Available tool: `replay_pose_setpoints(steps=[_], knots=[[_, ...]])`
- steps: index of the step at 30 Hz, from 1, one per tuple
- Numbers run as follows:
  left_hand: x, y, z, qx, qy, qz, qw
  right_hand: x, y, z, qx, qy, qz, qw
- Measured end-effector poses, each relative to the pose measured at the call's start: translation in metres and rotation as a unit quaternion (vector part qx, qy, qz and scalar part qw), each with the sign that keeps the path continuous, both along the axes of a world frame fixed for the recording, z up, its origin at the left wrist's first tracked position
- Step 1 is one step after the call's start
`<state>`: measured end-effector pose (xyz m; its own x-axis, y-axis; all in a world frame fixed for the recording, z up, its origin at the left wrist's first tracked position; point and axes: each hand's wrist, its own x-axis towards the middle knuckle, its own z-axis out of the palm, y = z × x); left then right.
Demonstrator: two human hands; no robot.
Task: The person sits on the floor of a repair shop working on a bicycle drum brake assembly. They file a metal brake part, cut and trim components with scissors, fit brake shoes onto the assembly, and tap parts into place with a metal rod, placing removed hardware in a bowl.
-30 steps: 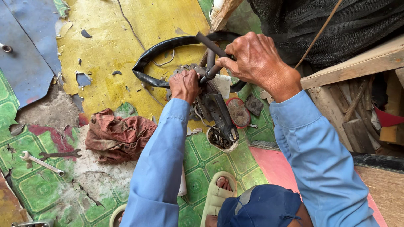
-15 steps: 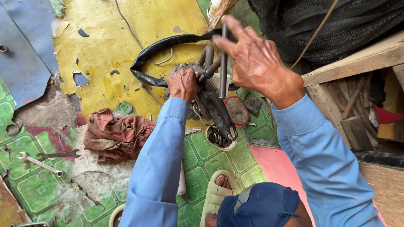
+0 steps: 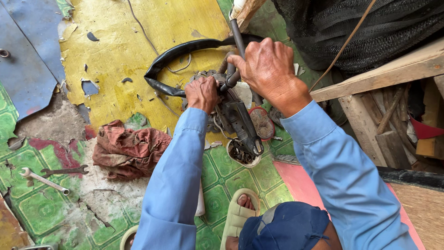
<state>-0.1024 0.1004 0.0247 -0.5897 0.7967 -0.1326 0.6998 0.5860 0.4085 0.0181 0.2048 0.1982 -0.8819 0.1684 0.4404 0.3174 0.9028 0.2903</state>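
From the head camera, looking down, both arms in light blue sleeves reach to a greasy dark metal part (image 3: 233,115) that stands on the floor at the lower edge of the yellow painted patch (image 3: 138,51). The left hand (image 3: 201,92) sits on the top left of that part, its fingers curled tight into a fist around something there; what exactly is inside the fist is hidden. The right hand (image 3: 268,69) is just to the right of it and slightly above, fingers wrapped closed around a thin metal rod (image 3: 237,34) that rises from the part toward the top of the picture. The 2 hands nearly touch.

A black curved strap (image 3: 185,48) arcs from behind the right hand over to the left and comes back under the left hand, lying on the yellow patch. Below the part, touching its lower tip, is a small white bowl (image 3: 243,155) with dark bits in it. Just right of the part lies a round rusty lid (image 3: 262,122).

Left of the part, well apart from it, a crumpled reddish rag (image 3: 132,148) lies on the cracked green tiled floor (image 3: 37,208), and farther left are 2 wrenches (image 3: 44,179). Below the bowl a foot in a pale sandal (image 3: 238,215) shows beside a dark blue knee. To the right of the part stands a rough wooden frame (image 3: 384,78).
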Motion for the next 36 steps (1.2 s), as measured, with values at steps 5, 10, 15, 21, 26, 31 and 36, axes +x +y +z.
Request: replay_pose_setpoints(steps=[5,10,15,21,26,31,36], knots=[[-0.002,0.0,-0.005,0.036,0.007,0.004,0.999,0.013,-0.007,0.06,-0.101,-0.105,0.061,0.987],[0.002,0.004,-0.016,0.032,0.017,0.006,0.999,0.007,-0.011,0.079,-0.117,-0.183,0.095,0.972],[0.001,0.001,-0.021,0.062,0.019,0.011,0.998,0.0,-0.003,0.072,-0.188,-0.22,0.023,0.957],[0.0,0.004,-0.007,0.005,0.003,0.002,1.0,-0.013,-0.004,0.051,-0.218,-0.194,-0.114,0.949],[-0.001,0.004,0.0,-0.029,-0.004,0.001,1.0,-0.014,-0.016,0.06,-0.324,-0.178,-0.204,0.907],[-0.003,-0.001,-0.002,0.013,-0.008,0.002,1.0,0.007,-0.015,0.079,-0.142,-0.106,0.104,0.979],[-0.001,0.0,-0.01,0.027,0.006,0.002,1.0,0.006,-0.002,0.077,-0.134,-0.195,0.115,0.965]])
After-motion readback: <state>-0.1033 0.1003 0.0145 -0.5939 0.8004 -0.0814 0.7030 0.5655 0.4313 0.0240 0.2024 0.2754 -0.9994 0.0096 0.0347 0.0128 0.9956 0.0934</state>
